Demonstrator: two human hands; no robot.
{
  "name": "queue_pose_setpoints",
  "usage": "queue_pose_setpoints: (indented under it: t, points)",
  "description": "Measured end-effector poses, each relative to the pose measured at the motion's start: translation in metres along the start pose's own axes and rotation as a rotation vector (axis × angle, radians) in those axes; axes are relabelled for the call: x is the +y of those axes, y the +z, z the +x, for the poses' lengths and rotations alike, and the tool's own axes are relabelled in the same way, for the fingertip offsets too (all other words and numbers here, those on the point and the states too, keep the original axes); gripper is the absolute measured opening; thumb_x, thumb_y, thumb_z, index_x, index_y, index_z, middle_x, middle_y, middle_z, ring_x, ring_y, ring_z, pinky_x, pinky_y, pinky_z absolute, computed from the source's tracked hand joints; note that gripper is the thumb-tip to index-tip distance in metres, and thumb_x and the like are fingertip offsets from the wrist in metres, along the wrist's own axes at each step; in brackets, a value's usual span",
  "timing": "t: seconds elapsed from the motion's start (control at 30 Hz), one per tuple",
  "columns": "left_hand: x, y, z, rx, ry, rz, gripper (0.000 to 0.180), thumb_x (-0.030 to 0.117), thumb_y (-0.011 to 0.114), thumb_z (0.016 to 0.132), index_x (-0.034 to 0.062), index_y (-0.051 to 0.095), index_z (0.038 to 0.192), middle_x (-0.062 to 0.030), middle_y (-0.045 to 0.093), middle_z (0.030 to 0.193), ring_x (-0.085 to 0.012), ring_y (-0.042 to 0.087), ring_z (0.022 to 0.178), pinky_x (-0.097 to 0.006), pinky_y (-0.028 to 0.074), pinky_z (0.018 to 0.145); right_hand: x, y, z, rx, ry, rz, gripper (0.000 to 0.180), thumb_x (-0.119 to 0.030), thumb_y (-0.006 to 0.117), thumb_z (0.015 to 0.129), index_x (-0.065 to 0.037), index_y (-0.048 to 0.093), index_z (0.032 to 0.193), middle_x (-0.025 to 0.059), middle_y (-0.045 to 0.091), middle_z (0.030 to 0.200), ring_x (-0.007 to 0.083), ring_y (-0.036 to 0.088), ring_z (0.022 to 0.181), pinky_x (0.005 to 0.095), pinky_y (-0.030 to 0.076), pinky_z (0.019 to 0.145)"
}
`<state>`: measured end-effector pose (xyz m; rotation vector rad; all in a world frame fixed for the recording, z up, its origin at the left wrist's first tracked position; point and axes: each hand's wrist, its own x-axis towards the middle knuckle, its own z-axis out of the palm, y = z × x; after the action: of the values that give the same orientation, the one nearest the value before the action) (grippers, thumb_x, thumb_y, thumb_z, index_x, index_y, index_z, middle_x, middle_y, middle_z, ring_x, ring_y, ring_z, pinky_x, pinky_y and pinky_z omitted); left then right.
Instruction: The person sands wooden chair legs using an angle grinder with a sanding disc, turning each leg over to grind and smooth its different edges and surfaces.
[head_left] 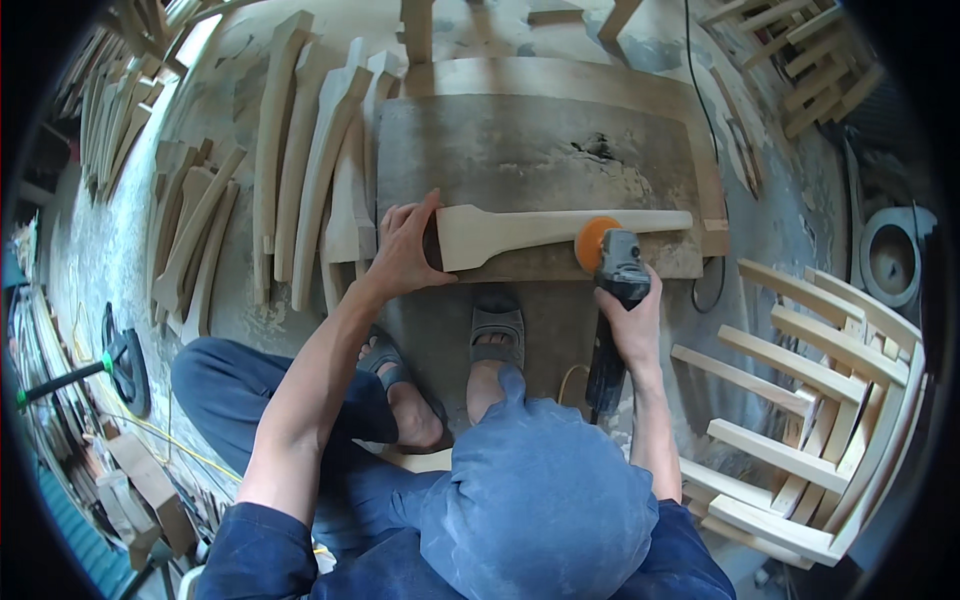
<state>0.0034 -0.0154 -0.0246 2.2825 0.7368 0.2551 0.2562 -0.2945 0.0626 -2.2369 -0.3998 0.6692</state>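
A pale, shaped wooden leg lies crosswise along the near part of a worn wooden board, its broad end to the left and its narrow end to the right. My left hand spans the broad end, thumb at the near corner and fingers at the far one, gripping it. My right hand is wrapped around an angle grinder with a dark body. The grinder's orange disc meets the leg's near edge, right of its middle. Whether the disc spins I cannot tell.
Several curved wooden legs lie left of the board, with a smaller pile beyond them. A slatted wooden frame stands at the right. A black cord runs down past the board's right side. My sandalled feet are just below the board.
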Motion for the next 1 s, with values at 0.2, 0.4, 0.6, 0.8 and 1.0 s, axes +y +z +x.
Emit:
queue_pose_setpoints:
  t: [0.2, 0.4, 0.6, 0.8, 1.0]
  points:
    - [-0.018, 0.007, -0.01, 0.11, 0.055, 0.231, 0.132, 0.042, 0.102, 0.05, 0.0084, 0.041, 0.163, -0.0141, 0.045, 0.163, -0.0371, 0.037, 0.151, -0.051, 0.03, 0.127, -0.051, 0.031, -0.006, -0.332, -0.162, -0.216, 0.096, -0.037, 0.087, 0.083, -0.01, 0.033, 0.158, 0.032, 0.072, 0.124, 0.0488, 0.069, 0.121, 0.0509, 0.054, 0.103]
    - [-0.036, 0.002, -0.009, 0.116, 0.078, 0.02, 0.136, 0.036, 0.104, 0.048, 0.0067, 0.038, 0.163, -0.015, 0.04, 0.167, -0.0386, 0.035, 0.154, -0.05, 0.029, 0.128, -0.099, 0.077, -0.015, -0.567, -0.281, -0.325, 0.092, -0.038, 0.084, 0.084, -0.009, 0.034, 0.156, 0.0317, 0.071, 0.126, 0.0512, 0.069, 0.12, 0.0535, 0.053, 0.104]
    - [-0.043, 0.0, -0.008, 0.106, 0.097, -0.057, 0.144, 0.033, 0.105, 0.047, 0.006, 0.029, 0.166, -0.0169, 0.035, 0.168, -0.0396, 0.033, 0.155, -0.05, 0.028, 0.129, -0.109, 0.091, -0.004, -0.618, -0.279, -0.367, 0.095, -0.036, 0.086, 0.082, -0.004, 0.035, 0.156, 0.0306, 0.067, 0.133, 0.046, 0.067, 0.127, 0.0493, 0.051, 0.108]
    - [-0.043, -0.002, -0.007, 0.099, 0.092, -0.087, 0.145, 0.03, 0.105, 0.048, 0.0057, 0.025, 0.167, -0.0169, 0.034, 0.169, -0.0402, 0.033, 0.155, -0.05, 0.028, 0.129, -0.119, 0.107, 0.015, -0.474, -0.287, -0.233, 0.094, -0.04, 0.084, 0.082, -0.007, 0.035, 0.155, 0.0322, 0.07, 0.127, 0.0499, 0.067, 0.124, 0.0528, 0.053, 0.104]
    - [-0.043, -0.004, -0.007, 0.04, 0.081, -0.063, 0.146, 0.03, 0.105, 0.048, 0.0057, 0.025, 0.167, -0.018, 0.033, 0.169, -0.0407, 0.032, 0.155, -0.05, 0.027, 0.129, -0.076, 0.075, -0.029, -0.534, -0.291, -0.297, 0.095, -0.041, 0.083, 0.083, -0.007, 0.033, 0.156, 0.0336, 0.071, 0.123, 0.0522, 0.068, 0.118, 0.0547, 0.054, 0.101]
